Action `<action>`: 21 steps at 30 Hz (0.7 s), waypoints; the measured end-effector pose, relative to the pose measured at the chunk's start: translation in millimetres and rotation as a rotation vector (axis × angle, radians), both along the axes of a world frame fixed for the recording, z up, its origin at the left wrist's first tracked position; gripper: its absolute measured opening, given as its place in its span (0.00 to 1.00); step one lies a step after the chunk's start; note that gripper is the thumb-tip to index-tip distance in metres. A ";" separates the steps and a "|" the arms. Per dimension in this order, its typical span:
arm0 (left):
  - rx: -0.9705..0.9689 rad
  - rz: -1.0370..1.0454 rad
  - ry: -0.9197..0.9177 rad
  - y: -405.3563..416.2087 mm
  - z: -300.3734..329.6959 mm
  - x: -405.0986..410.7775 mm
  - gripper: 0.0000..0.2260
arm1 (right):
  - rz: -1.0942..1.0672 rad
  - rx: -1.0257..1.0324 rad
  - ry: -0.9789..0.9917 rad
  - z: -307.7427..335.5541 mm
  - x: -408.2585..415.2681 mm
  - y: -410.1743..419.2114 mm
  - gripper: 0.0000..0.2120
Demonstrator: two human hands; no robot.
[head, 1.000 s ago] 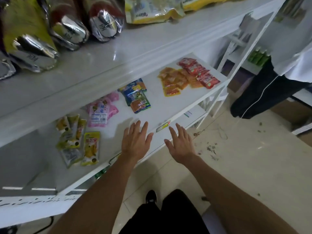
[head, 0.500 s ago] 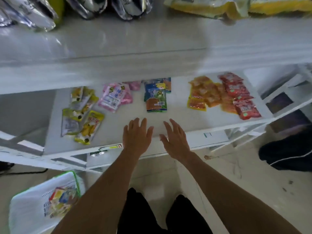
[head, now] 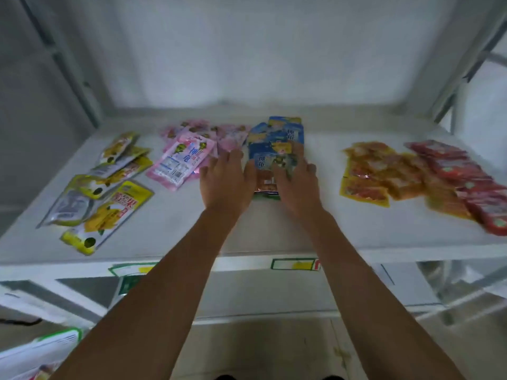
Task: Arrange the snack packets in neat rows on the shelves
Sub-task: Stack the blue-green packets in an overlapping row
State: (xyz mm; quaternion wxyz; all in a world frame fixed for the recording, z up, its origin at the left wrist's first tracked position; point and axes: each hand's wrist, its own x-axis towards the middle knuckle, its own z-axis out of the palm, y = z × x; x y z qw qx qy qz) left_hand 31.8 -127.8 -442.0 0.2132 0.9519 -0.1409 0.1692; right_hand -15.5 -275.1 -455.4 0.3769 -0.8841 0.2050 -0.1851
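Several groups of snack packets lie flat on a white shelf point(head: 274, 231). At the left are yellow packets point(head: 109, 193), then pink packets point(head: 181, 160), a stack of blue packets point(head: 277, 138) in the middle, orange packets point(head: 375, 174) and red packets point(head: 461, 174) at the right. My left hand point(head: 225, 179) lies flat against the left side of the blue stack, its thumb touching the front packet. My right hand point(head: 297, 185) rests on the stack's right side with its fingers laid over the front packet. Both hands hide the lower part of that packet.
The shelf's front rail carries price labels point(head: 295, 264). A lower shelf point(head: 247, 300) shows beneath it, with the floor below that. A white basket point(head: 35, 352) with packets sits at the bottom left. Grey uprights frame the shelf at both sides.
My view dropped below the upper shelf and closer to this one. Both hands moved forward from the shelf's front edge onto the blue packet stack.
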 end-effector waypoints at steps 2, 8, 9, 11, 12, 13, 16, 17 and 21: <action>-0.068 0.008 -0.071 -6.7 -12.9 -2.0 0.19 | -0.002 -0.099 -0.010 -17.6 -1.4 -2.6 0.33; -0.286 -0.043 -0.156 -1.5 -27.8 -23.3 0.11 | -0.006 -0.129 -0.117 -26.1 -9.4 -1.1 0.27; -0.263 -0.047 -0.115 -0.8 -26.7 -23.6 0.11 | -0.011 -0.105 -0.137 -26.2 -11.4 0.7 0.29; -0.182 -0.048 -0.037 -1.7 -26.9 -20.4 0.13 | -0.017 -0.078 -0.179 -26.9 -13.1 4.5 0.32; -0.142 -0.053 -0.016 -3.9 -27.0 -18.2 0.14 | -0.018 -0.068 -0.198 -26.7 -13.1 5.6 0.33; -0.107 -0.054 -0.010 -5.8 -27.9 -16.5 0.15 | -0.018 -0.061 -0.212 -26.6 -11.6 6.2 0.33; 0.038 0.008 -0.056 -8.7 -31.8 -12.4 0.20 | -0.006 -0.027 -0.202 -23.2 -7.1 4.2 0.28; 0.084 0.035 -0.083 -8.9 -33.6 -12.0 0.22 | -0.006 -0.027 -0.189 -22.9 -6.0 3.6 0.28; 0.113 0.047 -0.120 -10.8 -40.8 -5.3 0.26 | 0.020 0.012 -0.218 -21.4 -5.1 2.8 0.36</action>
